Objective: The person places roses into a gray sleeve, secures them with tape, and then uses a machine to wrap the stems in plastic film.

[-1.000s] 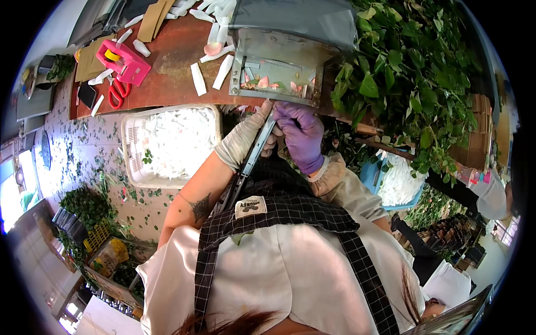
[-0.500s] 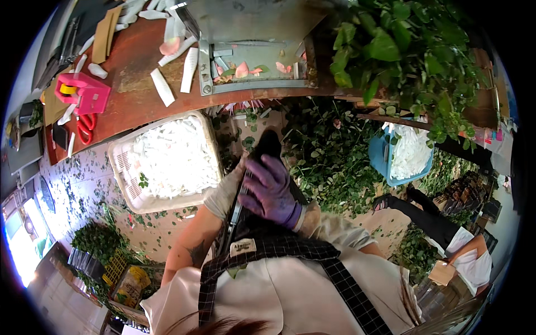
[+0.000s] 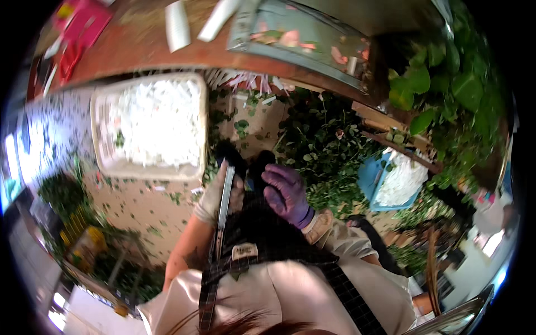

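My left hand (image 3: 211, 192), in a pale thin glove, is wrapped around a long narrow silver metal bar (image 3: 224, 198) that stands along the left side of my dark checked apron (image 3: 257, 226). Its fingertips show on the bar's right side. What kind of tool the bar belongs to I cannot make out. My right hand (image 3: 286, 195) wears a purple glove. It hovers over the apron with fingers bent and apart, and nothing shows in it.
A pale basket (image 3: 100, 159) heaped with white pieces stands on the floor at left. Leaves and stems (image 3: 318, 145) cover the floor ahead. A blue bin (image 3: 365, 181) with white material is at right. The wooden bench (image 3: 134, 56) bears a metal-framed tray (image 3: 304, 53) and foliage (image 3: 441, 84).
My right hand has moved right, away from the metal bar and my left hand. The bar now shows more fully. The view has shifted, with the bench higher and the co-worker at right mostly out of sight.
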